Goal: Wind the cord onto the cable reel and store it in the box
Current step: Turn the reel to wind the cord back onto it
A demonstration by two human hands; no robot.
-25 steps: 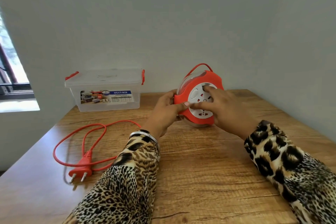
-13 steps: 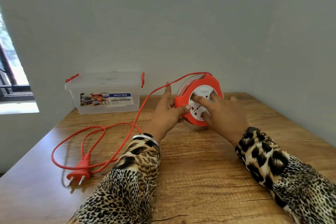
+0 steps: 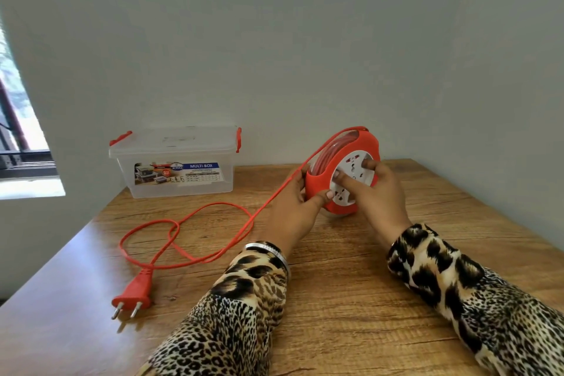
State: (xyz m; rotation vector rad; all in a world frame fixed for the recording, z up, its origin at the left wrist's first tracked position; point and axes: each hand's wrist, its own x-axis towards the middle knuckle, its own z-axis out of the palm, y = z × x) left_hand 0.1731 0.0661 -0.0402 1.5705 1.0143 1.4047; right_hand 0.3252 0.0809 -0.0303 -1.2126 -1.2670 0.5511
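Note:
A red cable reel (image 3: pixel 317 185) with a white socket face stands on edge on the wooden table (image 3: pixel 335 299). My left hand (image 3: pixel 297 210) grips its red rim from the left, thumb on the front. My right hand (image 3: pixel 378 192) presses its fingers into the white face. A red cord (image 3: pixel 244 227) runs taut from the reel's top down to the left, loops on the table and ends in a red two-pin plug (image 3: pixel 134 291). A clear plastic box (image 3: pixel 180 162) with red clips and its lid on sits at the back left.
Grey walls close in behind and to the right of the table. A window (image 3: pixel 18 137) is at the far left. The table's left edge runs near the plug.
The cord has lifted off the table and pulled taut toward the reel's top, and the loose loop has shrunk. My right hand's fingers have shifted round the white face.

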